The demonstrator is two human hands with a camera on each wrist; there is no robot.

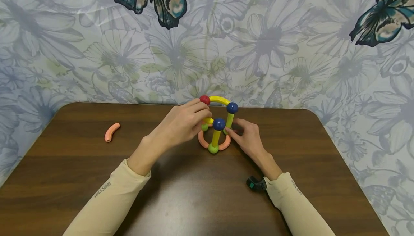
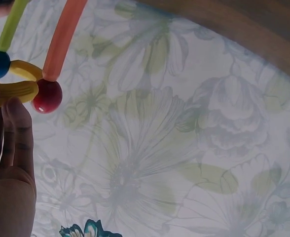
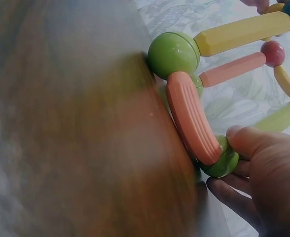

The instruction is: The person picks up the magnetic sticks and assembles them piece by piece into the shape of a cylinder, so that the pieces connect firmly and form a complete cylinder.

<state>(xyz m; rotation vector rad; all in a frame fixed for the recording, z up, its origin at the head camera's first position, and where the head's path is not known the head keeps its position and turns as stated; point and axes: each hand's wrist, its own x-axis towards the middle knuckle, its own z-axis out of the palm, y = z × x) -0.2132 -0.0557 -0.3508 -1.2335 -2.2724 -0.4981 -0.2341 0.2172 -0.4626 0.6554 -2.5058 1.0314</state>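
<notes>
A frame of magnetic rods and balls stands on the table. Curved salmon rods [image 3: 192, 118] and green balls [image 3: 172, 54] form its base; upright rods carry blue balls [image 1: 219, 124] and a red ball [image 1: 204, 100]. At the upper ring, my left hand [image 1: 182, 122] pinches a curved yellow rod [image 2: 14, 93] whose end meets the red ball. Another curved yellow rod [image 1: 219, 100] joins the red ball to the far blue ball [image 1: 232, 108]. Low on the right side, my right hand [image 1: 249, 137] grips a green ball [image 3: 223, 160] between thumb and fingers, beside the yellow-green upright [image 1: 230, 120].
A loose curved salmon rod [image 1: 111, 132] lies on the left of the brown table [image 1: 184, 200]. Behind the table's far edge hangs a cloth [image 1: 258, 49] printed with flowers and butterflies. A dark wrist strap [image 1: 256, 184] sits at the right sleeve.
</notes>
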